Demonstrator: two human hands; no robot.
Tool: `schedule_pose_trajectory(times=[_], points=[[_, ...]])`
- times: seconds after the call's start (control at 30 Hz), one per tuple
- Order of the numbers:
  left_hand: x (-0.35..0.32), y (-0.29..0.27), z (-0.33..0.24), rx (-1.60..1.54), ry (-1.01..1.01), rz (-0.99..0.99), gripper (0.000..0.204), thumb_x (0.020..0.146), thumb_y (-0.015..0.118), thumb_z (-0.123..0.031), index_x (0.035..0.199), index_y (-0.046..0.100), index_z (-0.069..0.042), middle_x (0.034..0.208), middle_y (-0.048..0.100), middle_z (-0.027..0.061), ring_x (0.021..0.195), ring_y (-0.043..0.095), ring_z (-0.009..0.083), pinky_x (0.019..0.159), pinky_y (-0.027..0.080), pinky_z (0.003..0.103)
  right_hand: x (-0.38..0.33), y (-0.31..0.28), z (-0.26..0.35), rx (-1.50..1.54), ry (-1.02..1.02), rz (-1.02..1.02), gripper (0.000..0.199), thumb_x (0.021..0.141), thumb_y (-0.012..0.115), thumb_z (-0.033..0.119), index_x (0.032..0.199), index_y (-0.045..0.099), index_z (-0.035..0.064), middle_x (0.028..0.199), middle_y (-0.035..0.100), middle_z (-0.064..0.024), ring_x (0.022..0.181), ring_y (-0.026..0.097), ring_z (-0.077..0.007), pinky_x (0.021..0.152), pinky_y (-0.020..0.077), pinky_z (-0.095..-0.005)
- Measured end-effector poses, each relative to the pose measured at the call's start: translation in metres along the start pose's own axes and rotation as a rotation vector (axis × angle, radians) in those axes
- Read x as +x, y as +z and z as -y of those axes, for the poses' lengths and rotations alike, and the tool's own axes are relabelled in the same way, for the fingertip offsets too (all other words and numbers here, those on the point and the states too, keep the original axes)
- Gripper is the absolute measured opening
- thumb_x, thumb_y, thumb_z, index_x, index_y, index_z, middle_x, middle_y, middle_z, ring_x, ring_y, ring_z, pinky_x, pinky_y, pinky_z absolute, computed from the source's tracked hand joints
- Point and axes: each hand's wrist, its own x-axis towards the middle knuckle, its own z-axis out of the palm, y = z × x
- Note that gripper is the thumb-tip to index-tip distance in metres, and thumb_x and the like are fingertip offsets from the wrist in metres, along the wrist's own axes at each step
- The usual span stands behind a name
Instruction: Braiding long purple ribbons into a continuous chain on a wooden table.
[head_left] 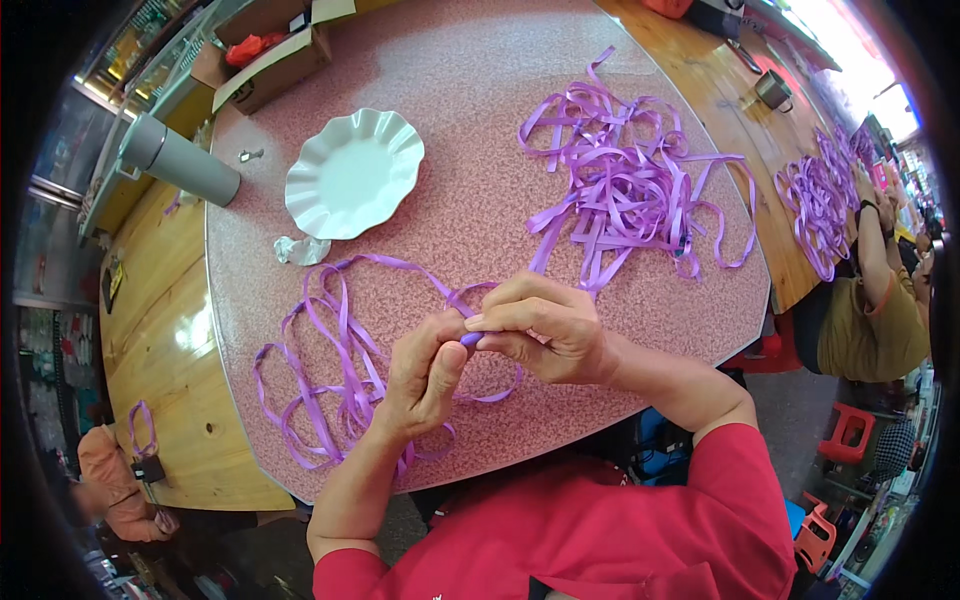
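Observation:
My left hand [424, 374] and my right hand [545, 330] meet over the near part of the pink speckled table [480, 150]. Fingertips of both pinch a small piece of purple ribbon [471, 340], folded or bunched where they hold it; its exact shape is partly hidden by the fingers. Long loops of purple ribbon [345, 315] lie loosely on the table to the left and beneath my left hand. Beyond my right hand spreads a large tangled heap of purple ribbons [625, 190], some of whose ends trail toward that hand.
A white scalloped plate [355, 175], a crumpled wrapper [301, 250] and a grey tumbler [178, 160] stand at the far left. Behind them is an open cardboard box [270, 75]. To the right, another ribbon pile [815, 210] lies near a co-worker [865, 320]; another person [120, 485] sits at lower left.

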Motion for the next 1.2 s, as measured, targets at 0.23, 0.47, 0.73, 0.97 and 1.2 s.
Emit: schedule_pose_trajectory(times=[0.23,0.47,0.73,0.97,1.2], points=[[-0.001,0.000,0.005,0.058,0.058,-0.042,0.015,0.098,0.055,-0.017,0.103,0.058,-0.003,0.077,0.053,0.0058,0.062,0.047,0.0150,0.055,0.038,0.031,0.000,0.000,0.001,0.079,0.101,-0.002,0.027,0.081,0.078,0.005,0.106,0.067,0.0025,0.096,0.066,-0.0134,0.076,0.065,-0.0205,0.062,0.0511,-0.0283],[0.011,-0.010,0.003,0.129,0.209,-0.044,0.028,0.096,0.056,-0.021,0.076,0.058,-0.002,0.072,0.053,0.0073,0.067,0.052,0.0235,0.060,0.041,0.035,0.006,-0.013,-0.002,0.090,0.048,0.032,0.017,0.087,0.070,0.012,0.100,0.069,0.0019,0.095,0.066,-0.0138,0.082,0.064,-0.0208,0.070,0.0518,-0.0326],[0.014,-0.015,0.010,0.329,0.115,-0.320,0.035,0.097,0.055,-0.025,0.068,0.057,-0.005,0.094,0.061,0.0093,0.102,0.054,0.0282,0.092,0.040,0.042,0.031,-0.065,-0.028,-0.508,0.399,-0.105,0.012,0.088,0.064,0.010,0.095,0.070,0.0032,0.094,0.068,-0.0093,0.086,0.065,-0.0224,0.076,0.0518,-0.0344],[0.019,-0.005,0.015,0.630,0.183,-0.176,0.014,0.090,0.065,-0.017,0.085,0.060,-0.004,0.099,0.062,0.0119,0.101,0.056,0.0305,0.092,0.040,0.044,0.007,-0.079,-0.057,-0.901,0.282,0.257,0.014,0.079,0.068,0.012,0.092,0.073,0.0081,0.100,0.063,-0.0076,0.100,0.059,-0.0281,0.089,0.0477,-0.0398],[0.017,-0.005,0.013,0.664,0.179,-0.186,0.013,0.093,0.063,-0.015,0.093,0.060,-0.001,0.103,0.062,0.0135,0.102,0.057,0.0292,0.093,0.043,0.041,0.020,-0.078,-0.048,-0.861,0.009,0.048,0.014,0.079,0.069,0.007,0.092,0.073,0.0084,0.101,0.066,-0.0079,0.096,0.060,-0.0272,0.086,0.0476,-0.0390]])
